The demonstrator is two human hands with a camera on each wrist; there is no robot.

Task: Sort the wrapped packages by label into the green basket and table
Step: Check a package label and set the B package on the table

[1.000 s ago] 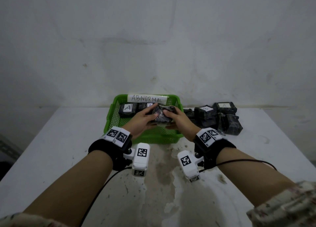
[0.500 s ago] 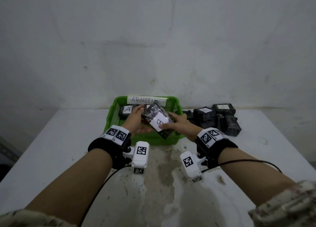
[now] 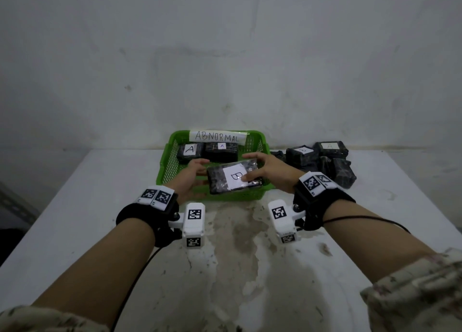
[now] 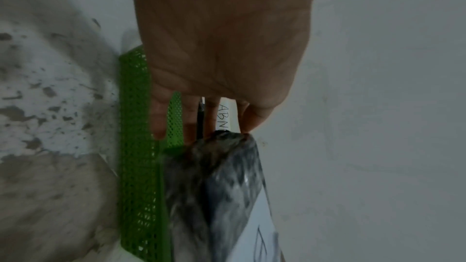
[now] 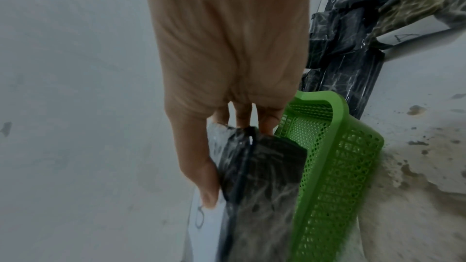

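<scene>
A black wrapped package (image 3: 235,179) with a white label marked B faces up, held above the front part of the green basket (image 3: 172,161). My right hand (image 3: 260,168) grips its right end, thumb on the label and fingers over the far edge; the right wrist view shows the same hold on the package (image 5: 259,186). My left hand (image 3: 196,174) is at the package's left end with straight, spread fingers. In the left wrist view, the fingertips (image 4: 211,128) touch the package (image 4: 219,186). Two packages marked A (image 3: 190,151) (image 3: 221,151) lie at the back of the basket.
A paper sign reading ABNORMAL (image 3: 217,136) is on the basket's far rim. A pile of several black wrapped packages (image 3: 322,161) lies on the white table (image 3: 87,194) right of the basket. A wall stands close behind.
The package has been turned so that its B label faces up, and it has come toward the basket's near edge. My left hand has gone from gripping it to touching it with straight fingers.
</scene>
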